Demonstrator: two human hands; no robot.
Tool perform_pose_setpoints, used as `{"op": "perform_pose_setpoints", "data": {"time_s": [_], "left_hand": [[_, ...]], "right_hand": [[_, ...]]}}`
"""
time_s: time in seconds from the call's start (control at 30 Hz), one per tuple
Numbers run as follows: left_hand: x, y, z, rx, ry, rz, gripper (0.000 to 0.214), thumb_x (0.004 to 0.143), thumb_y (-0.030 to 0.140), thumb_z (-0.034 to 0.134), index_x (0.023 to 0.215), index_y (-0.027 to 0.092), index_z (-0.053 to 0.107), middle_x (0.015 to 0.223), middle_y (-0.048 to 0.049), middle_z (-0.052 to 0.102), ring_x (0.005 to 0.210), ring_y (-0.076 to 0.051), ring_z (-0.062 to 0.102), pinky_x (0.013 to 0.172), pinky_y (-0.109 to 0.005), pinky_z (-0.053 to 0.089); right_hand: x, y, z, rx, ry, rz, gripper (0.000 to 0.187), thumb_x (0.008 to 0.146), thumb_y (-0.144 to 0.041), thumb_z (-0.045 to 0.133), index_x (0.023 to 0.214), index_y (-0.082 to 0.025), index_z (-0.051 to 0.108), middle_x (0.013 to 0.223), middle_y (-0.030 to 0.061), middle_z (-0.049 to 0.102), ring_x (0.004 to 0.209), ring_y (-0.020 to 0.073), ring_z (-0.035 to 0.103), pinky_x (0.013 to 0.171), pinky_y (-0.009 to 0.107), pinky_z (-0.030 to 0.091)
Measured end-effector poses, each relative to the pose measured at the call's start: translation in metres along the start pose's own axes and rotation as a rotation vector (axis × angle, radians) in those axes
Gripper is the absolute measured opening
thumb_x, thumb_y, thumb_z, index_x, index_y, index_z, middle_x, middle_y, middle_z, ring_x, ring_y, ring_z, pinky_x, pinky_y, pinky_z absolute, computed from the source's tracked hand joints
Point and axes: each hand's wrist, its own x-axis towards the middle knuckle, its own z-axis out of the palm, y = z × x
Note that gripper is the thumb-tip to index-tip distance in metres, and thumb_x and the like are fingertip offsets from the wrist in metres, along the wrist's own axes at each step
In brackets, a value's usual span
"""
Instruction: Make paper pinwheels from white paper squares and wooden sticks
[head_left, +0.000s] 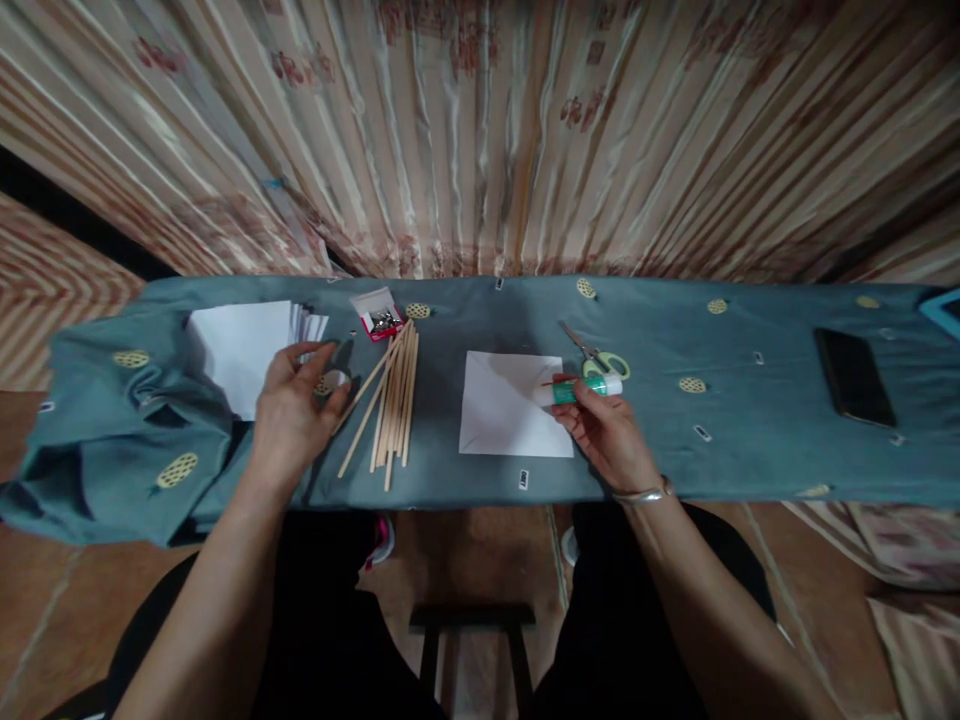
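My right hand (604, 425) is closed around a green and white glue stick (577, 390), held sideways at the right edge of a white paper square (506, 405) on the teal cloth. My left hand (292, 410) has its fingers curled over a small round whitish object (330, 382), which I cannot name, beside a bundle of wooden sticks (394, 400). Just behind that hand lies a stack of white paper (240, 345).
Green-handled scissors (600, 358) lie behind the glue stick. A small red and white box of metal clips (381, 315) sits behind the sticks. A black phone (853, 377) lies far right. The teal cloth (712, 440) hangs over the table edge at left; striped curtains stand behind.
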Motion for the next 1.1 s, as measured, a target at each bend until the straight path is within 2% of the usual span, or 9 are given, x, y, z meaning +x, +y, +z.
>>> {"op": "perform_pose_setpoints", "data": {"time_s": [0.03, 0.13, 0.27, 0.37, 0.47, 0.63, 0.73, 0.97, 1.1], "left_hand": [[-0.002, 0.009, 0.001, -0.014, 0.079, 0.051, 0.042, 0.089, 0.035, 0.059, 0.129, 0.024, 0.059, 0.13, -0.006, 0.057, 0.116, -0.029, 0.056, 0.103, -0.047, 0.048], [-0.013, 0.047, 0.017, -0.175, 0.054, 0.257, 0.031, 0.096, 0.027, 0.05, 0.124, 0.023, 0.061, 0.128, -0.0061, 0.06, 0.117, -0.026, 0.057, 0.102, -0.044, 0.049], [-0.027, 0.1, 0.053, -0.298, -0.264, 0.505, 0.036, 0.098, 0.024, 0.043, 0.132, 0.02, 0.056, 0.144, -0.0134, 0.051, 0.136, -0.028, 0.043, 0.111, -0.05, 0.04], [-0.032, 0.124, 0.072, -0.251, -0.366, 0.522, 0.045, 0.096, 0.035, 0.05, 0.139, 0.021, 0.051, 0.154, -0.0171, 0.038, 0.146, -0.035, 0.028, 0.115, -0.061, 0.026], [-0.034, 0.131, 0.082, -0.212, -0.398, 0.529, 0.048, 0.096, 0.044, 0.05, 0.14, 0.025, 0.049, 0.157, -0.0169, 0.033, 0.148, -0.036, 0.022, 0.114, -0.066, 0.019], [-0.037, 0.132, 0.088, -0.144, -0.404, 0.526, 0.049, 0.094, 0.046, 0.054, 0.138, 0.025, 0.049, 0.156, -0.0178, 0.034, 0.148, -0.036, 0.023, 0.115, -0.064, 0.02], [-0.038, 0.132, 0.09, -0.124, -0.413, 0.519, 0.049, 0.092, 0.045, 0.057, 0.137, 0.025, 0.049, 0.156, -0.0172, 0.034, 0.147, -0.036, 0.025, 0.116, -0.063, 0.02], [-0.039, 0.133, 0.093, -0.112, -0.396, 0.519, 0.049, 0.093, 0.045, 0.057, 0.138, 0.029, 0.047, 0.157, -0.0123, 0.034, 0.148, -0.035, 0.024, 0.117, -0.063, 0.018], [-0.039, 0.133, 0.094, -0.129, -0.389, 0.512, 0.048, 0.091, 0.046, 0.058, 0.136, 0.031, 0.049, 0.156, -0.0107, 0.036, 0.148, -0.034, 0.025, 0.117, -0.062, 0.019]], "right_hand": [[0.001, 0.0, -0.001, -0.019, 0.014, -0.009, 0.035, 0.062, -0.042, 0.089, 0.084, -0.017, 0.077, 0.068, 0.0005, 0.075, 0.056, 0.0076, 0.067, 0.056, 0.013, 0.056], [0.005, 0.001, -0.003, -0.058, 0.037, -0.025, 0.033, 0.062, -0.039, 0.089, 0.083, -0.017, 0.076, 0.067, 0.0007, 0.075, 0.056, 0.0097, 0.068, 0.055, 0.016, 0.057], [0.008, 0.003, -0.001, -0.023, 0.056, 0.01, 0.028, 0.062, -0.037, 0.089, 0.079, -0.019, 0.074, 0.068, -0.0003, 0.075, 0.06, 0.0113, 0.071, 0.059, 0.018, 0.06], [0.009, 0.006, 0.003, 0.03, 0.097, 0.021, 0.027, 0.058, -0.034, 0.091, 0.072, -0.02, 0.072, 0.067, -0.0016, 0.075, 0.062, 0.0117, 0.073, 0.062, 0.017, 0.062], [0.011, 0.008, 0.004, 0.027, 0.103, 0.013, 0.027, 0.061, -0.035, 0.09, 0.072, -0.02, 0.07, 0.068, -0.0015, 0.076, 0.066, 0.012, 0.074, 0.065, 0.017, 0.062], [0.013, 0.01, 0.002, -0.056, 0.09, 0.024, 0.027, 0.067, -0.041, 0.086, 0.075, -0.02, 0.071, 0.068, -0.0009, 0.075, 0.064, 0.0114, 0.072, 0.062, 0.018, 0.06], [0.012, 0.011, 0.003, -0.15, 0.086, -0.061, 0.025, 0.068, -0.039, 0.085, 0.081, -0.022, 0.074, 0.072, -0.0012, 0.074, 0.062, 0.0113, 0.069, 0.063, 0.023, 0.06], [0.004, 0.013, 0.011, -0.444, 0.042, -0.291, 0.022, 0.073, -0.029, 0.08, 0.093, -0.028, 0.073, 0.096, -0.0009, 0.074, 0.086, 0.0175, 0.07, 0.091, 0.038, 0.057], [0.001, 0.011, 0.014, -0.539, 0.042, -0.329, 0.022, 0.074, -0.025, 0.078, 0.095, -0.029, 0.072, 0.098, -0.0007, 0.074, 0.093, 0.0192, 0.07, 0.093, 0.039, 0.056]]}}
